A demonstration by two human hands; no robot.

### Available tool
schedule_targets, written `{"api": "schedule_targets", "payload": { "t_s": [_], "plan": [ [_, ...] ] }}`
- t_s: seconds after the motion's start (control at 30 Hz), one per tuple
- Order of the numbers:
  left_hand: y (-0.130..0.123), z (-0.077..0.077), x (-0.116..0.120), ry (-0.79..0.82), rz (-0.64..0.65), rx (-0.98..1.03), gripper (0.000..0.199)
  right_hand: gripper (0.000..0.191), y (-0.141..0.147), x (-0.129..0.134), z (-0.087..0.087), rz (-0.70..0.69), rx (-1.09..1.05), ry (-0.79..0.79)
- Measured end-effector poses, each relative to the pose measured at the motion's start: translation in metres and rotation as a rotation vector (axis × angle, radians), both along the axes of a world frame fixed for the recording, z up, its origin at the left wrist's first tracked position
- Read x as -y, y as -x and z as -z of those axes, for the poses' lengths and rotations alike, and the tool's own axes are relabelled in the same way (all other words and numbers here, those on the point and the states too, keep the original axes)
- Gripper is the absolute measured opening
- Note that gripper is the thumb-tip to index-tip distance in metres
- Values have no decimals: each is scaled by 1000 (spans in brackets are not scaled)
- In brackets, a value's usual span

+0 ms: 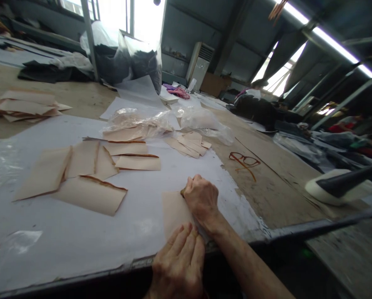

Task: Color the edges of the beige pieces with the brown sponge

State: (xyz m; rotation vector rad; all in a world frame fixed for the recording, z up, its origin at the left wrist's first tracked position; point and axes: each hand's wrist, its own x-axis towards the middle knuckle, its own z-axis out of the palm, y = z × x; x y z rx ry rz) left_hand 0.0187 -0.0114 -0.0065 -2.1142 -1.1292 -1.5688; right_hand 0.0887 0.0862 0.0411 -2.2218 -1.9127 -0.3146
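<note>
A beige sheet-like piece (175, 209), perhaps leather, lies flat on white paper near the table's front edge. My left hand (181, 259) presses on its near end, fingers stretched out and close together. At its far right corner my right hand (202, 197) is closed in a fist. A small dark brownish bit shows at the fist's left side, too little of it to name. To the left, several similar pieces with brown edges (92, 195) lie spread and partly overlapping. Farther back sits a fanned group of beige pieces (188, 144).
Clear plastic bags (204, 122) lie behind the pieces. Eyeglasses (244, 161) rest on the table at right, with a white and black object (338, 185) beyond. A beige stack (26, 104) stands at far left. The table's front edge (111, 274) runs close before me.
</note>
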Motion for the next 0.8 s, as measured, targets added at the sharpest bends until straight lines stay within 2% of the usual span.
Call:
{"api": "schedule_targets", "payload": {
  "t_s": [0.07,0.17,0.23,0.3,0.4,0.5,0.63,0.8],
  "plan": [
    [0,0,0,-6,-4,-3,35,25,1,-10,-1,21,-36,-13],
    [1,0,0,-2,4,-9,34,29,-6,-17,-6,103,-219,-53],
    [1,0,0,-2,10,-9,34,35,-13,-15,-11,141,-343,-60],
    [1,0,1,0,12,-6,33,40,-20,-6,-13,113,-407,-45],
    [2,-1,1,-6,14,-7,33,35,-21,12,-10,-8,-330,-16],
    [1,-1,0,-15,10,6,33,27,-13,18,-4,-39,-106,-18],
    [0,-1,-2,8,-3,0,34,26,0,1,0,2,-1,-15],
    [1,0,0,11,-2,-12,34,28,-4,-19,-4,105,-110,-68]
  ]
}}
